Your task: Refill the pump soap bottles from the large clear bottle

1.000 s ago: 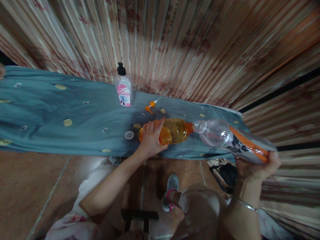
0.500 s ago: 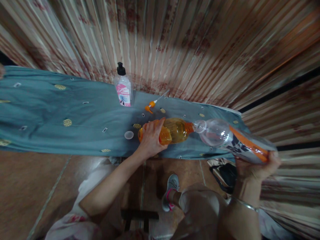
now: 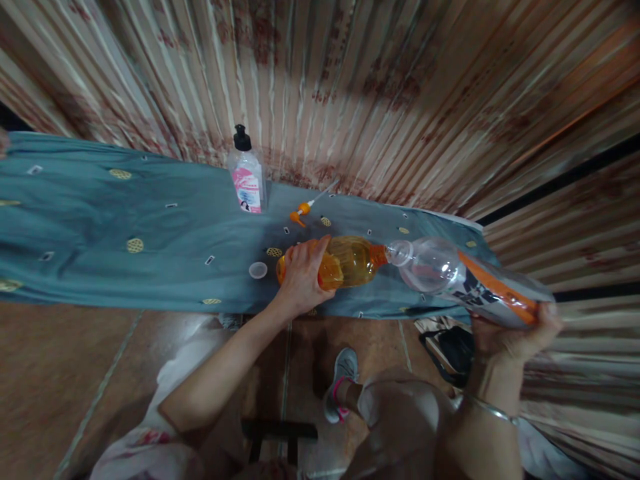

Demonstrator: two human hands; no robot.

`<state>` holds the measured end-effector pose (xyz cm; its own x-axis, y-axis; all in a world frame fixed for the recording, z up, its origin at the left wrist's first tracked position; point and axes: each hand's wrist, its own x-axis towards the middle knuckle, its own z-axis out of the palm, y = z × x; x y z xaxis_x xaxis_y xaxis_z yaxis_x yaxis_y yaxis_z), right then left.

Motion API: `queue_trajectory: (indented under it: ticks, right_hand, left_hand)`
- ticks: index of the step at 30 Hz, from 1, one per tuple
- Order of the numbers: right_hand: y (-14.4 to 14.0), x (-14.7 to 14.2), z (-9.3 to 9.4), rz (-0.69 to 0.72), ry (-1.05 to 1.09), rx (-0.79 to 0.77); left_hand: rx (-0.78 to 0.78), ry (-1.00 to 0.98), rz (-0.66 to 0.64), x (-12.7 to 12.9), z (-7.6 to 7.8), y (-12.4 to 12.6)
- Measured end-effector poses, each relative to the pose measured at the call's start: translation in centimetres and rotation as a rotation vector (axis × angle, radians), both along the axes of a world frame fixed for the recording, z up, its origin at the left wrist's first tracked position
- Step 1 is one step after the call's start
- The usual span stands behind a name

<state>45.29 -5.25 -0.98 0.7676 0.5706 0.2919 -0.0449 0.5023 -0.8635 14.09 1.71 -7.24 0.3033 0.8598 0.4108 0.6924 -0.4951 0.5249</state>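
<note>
A black-capped bottle (image 3: 249, 183) stood beside a pleated curtain (image 3: 320, 100), while an orange pump (image 3: 301, 213) and a small pale cap (image 3: 258, 270) lay on teal cloth (image 3: 170, 267). The pose matched that of half a second earlier: the left hand (image 3: 303, 272) clamped around an amber bottle (image 3: 356, 260) over the cloth, its neck meeting the mouth of a clear bottle (image 3: 467, 279), gripped near its base by the right hand (image 3: 517, 332). Liquid levels could not be told.

Bottle lettering, none legible
Orange-striped bottle (image 3: 475, 283): large dark letters, unreadable; black-capped bottle (image 3: 247, 177): pink-and-white label (image 3: 249, 190), print too small
</note>
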Motion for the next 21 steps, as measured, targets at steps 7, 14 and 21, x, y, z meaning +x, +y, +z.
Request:
queue_trajectory:
  ticks: [7,14,21]
  right_hand:
    - [0.11,-0.10,0.08,-0.010,0.023,0.004]
    - [0.03,0.15,-0.15,-0.004,-0.010,-0.013]
    - [0.05,-0.35,0.20,0.000,0.002,0.001]
  left_hand:
    - [-0.006,-0.005,-0.005,-0.01,-0.10,0.03]
    - [-0.007,-0.008,0.002,-0.01,-0.26,-0.01]
    - [-0.003,-0.002,-0.004,0.00,-0.05,0.00]
